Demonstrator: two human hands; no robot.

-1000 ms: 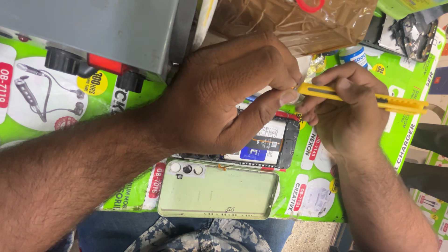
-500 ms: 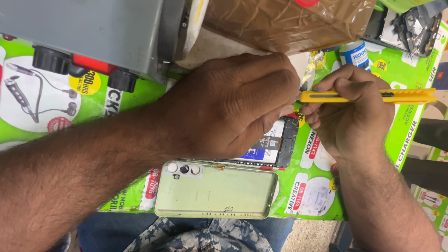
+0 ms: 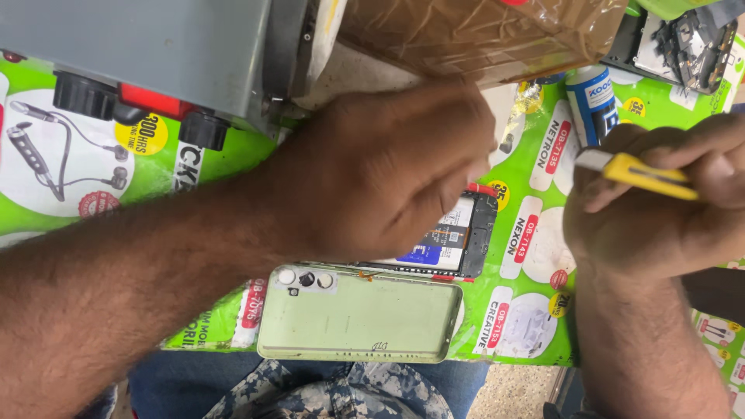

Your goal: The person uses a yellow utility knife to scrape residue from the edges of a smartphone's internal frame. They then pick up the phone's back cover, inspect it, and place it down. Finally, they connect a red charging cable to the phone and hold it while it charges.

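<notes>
The left hand [image 3: 388, 171] presses flat on the opened phone [image 3: 458, 240], which lies with its long axis left-right on the green surface [image 3: 77, 194]. Just right of it, apart, the right hand [image 3: 660, 209] is clenched on a yellow cutter [image 3: 644, 172] whose tip points left toward the phone. The pale green back cover [image 3: 357, 322] lies nearer.

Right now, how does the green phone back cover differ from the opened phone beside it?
The green back cover lies bare and untouched; the opened phone sits partly under the left hand. The cover shows a smooth pale shell with camera holes; the phone shows its dark insides and battery. Both lie flat on the green mat.
</notes>
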